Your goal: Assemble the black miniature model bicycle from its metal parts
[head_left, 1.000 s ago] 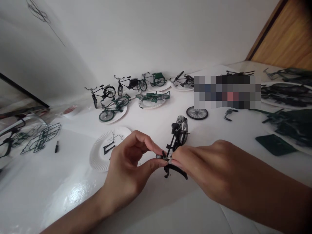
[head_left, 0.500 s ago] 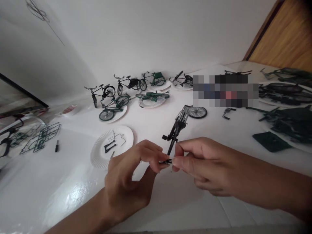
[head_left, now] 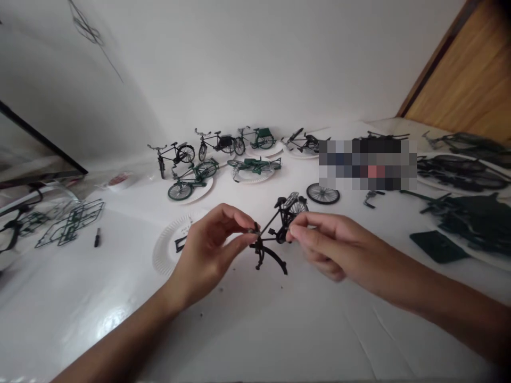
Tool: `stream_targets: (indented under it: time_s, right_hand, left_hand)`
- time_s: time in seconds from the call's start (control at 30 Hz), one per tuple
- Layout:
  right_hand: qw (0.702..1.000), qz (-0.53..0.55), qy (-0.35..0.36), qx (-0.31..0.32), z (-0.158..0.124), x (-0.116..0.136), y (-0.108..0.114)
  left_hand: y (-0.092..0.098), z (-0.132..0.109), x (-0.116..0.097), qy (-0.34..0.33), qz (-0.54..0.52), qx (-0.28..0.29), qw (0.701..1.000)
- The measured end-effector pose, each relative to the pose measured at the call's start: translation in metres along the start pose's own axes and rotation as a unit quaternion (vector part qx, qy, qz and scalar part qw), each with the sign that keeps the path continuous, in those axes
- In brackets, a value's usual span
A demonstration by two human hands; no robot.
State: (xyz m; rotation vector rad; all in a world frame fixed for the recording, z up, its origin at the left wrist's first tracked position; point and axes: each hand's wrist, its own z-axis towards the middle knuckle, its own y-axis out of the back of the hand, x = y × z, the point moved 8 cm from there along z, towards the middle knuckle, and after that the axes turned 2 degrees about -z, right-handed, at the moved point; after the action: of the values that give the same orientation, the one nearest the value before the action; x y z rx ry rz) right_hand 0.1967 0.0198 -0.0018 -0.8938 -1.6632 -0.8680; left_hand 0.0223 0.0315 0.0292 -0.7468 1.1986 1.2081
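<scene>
A black model bicycle (head_left: 284, 218) stands tilted between my hands, its rear wheel and silver rack pointing away from me. Its front fork and curved mudguard carry no wheel. My left hand (head_left: 213, 252) is closed, thumb and fingers pinching the bicycle at the top of the front fork. Beside the crank, my right hand (head_left: 335, 242) has thumb and forefinger pressed together; whether it grips the bicycle or a tiny part is hidden. Behind the bicycle lies a loose spoked wheel (head_left: 322, 193), and a small handlebar (head_left: 372, 199) rests farther right.
A paper plate (head_left: 163, 247) with small parts lies left, partly behind my left hand. Finished-looking model bicycles (head_left: 217, 143) line the wall. Green part frames (head_left: 75, 221) and a small screwdriver (head_left: 97, 238) lie left. Green pieces (head_left: 439, 246) and loaded plates occupy the right. A pixelated patch covers part.
The bicycle has turned from pointing its front at me to showing its side, with fork and mudguard now visible. My right hand has moved from the front end to beside the crank.
</scene>
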Motion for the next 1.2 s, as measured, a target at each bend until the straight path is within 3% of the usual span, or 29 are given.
stream_targets:
  time_s: [0.03, 0.1, 0.17, 0.23, 0.37, 0.5, 0.8, 0.93, 1.1, 1.2]
  right_hand:
    - [0.995, -0.074, 0.04, -0.054, 0.001, 0.006, 0.012]
    - [0.955, -0.229, 0.115, -0.147, 0.001, 0.019, 0.03]
    - [0.916, -0.327, 0.147, -0.179, 0.003, 0.022, 0.037]
    - [0.903, -0.358, 0.146, -0.186, 0.007, 0.018, 0.042]
    - [0.9, -0.345, 0.138, -0.229, 0.011, 0.012, 0.052]
    - [0.903, -0.339, 0.129, -0.228, 0.011, 0.012, 0.053]
    - [0.924, -0.293, 0.136, -0.206, 0.015, 0.007, 0.049]
    - [0.926, -0.265, 0.149, -0.225, 0.02, 0.002, 0.054]
    - [0.917, -0.258, 0.177, -0.248, 0.029, 0.014, 0.055]
    - [0.925, -0.255, 0.19, -0.206, 0.046, 0.027, 0.048]
  left_hand:
    - [0.005, 0.004, 0.003, 0.019, -0.011, -0.004, 1.0]
    - [0.014, 0.011, 0.007, 0.041, -0.025, -0.008, 0.999]
    - [0.018, 0.016, 0.01, 0.049, -0.038, 0.004, 0.998]
    - [0.018, 0.019, 0.014, 0.056, -0.052, 0.026, 0.997]
    - [0.023, 0.021, 0.023, 0.07, -0.059, 0.035, 0.995]
    - [0.032, 0.021, 0.022, 0.059, -0.052, 0.012, 0.997]
    - [0.038, 0.023, 0.013, -0.017, -0.037, 0.016, 0.999]
    - [0.036, 0.024, 0.009, -0.071, -0.018, 0.013, 0.997]
    - [0.037, 0.02, 0.002, -0.121, 0.013, -0.015, 0.992]
    - [0.042, 0.026, 0.006, -0.131, 0.03, -0.054, 0.989]
